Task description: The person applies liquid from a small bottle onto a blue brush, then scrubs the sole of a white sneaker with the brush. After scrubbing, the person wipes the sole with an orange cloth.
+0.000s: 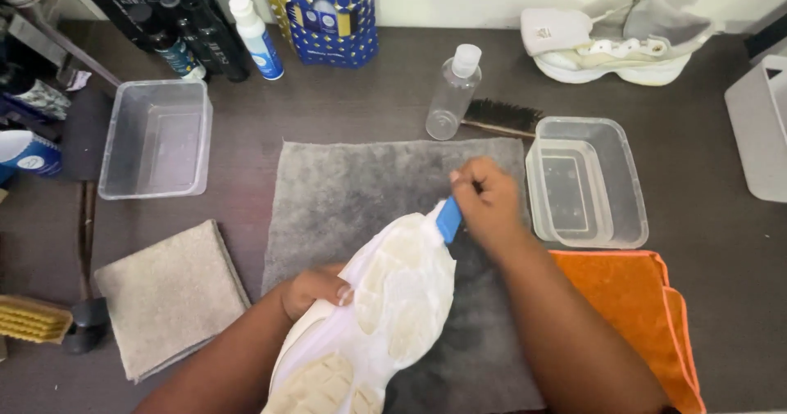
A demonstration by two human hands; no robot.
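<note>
Lying sole-up near the bottom centre of the frame, a white sneaker (373,324) rests on a grey towel (344,184) spread over the dark table (705,176). The left hand (316,289) grips the shoe's side at lower centre, fingers curled tight against the edge of the sole. The right hand (485,201), just right of centre, is closed around a small blue-handled brush (448,219) whose end meets the toe of the sole — the bristles themselves are hidden, so probably a brush, though the head cannot be made out. To the right of that hand sits a clear plastic tub (592,183) with a second one nested inside, and below it an orange cloth (648,307) lies partly under the right forearm. Above the towel stand a clear squeeze bottle (453,92) and, just beside it, a dark-bristled wooden brush (502,117). In the upper right of the frame lies a second sneaker (615,41), upright. At left, an empty clear tub (156,139) sits above a folded beige cloth (170,295) — and a yellow-bristled brush (33,320) lies at the lower left edge. Dark bottles and a white-and-blue bottle (256,37) stand along the upper left.
</note>
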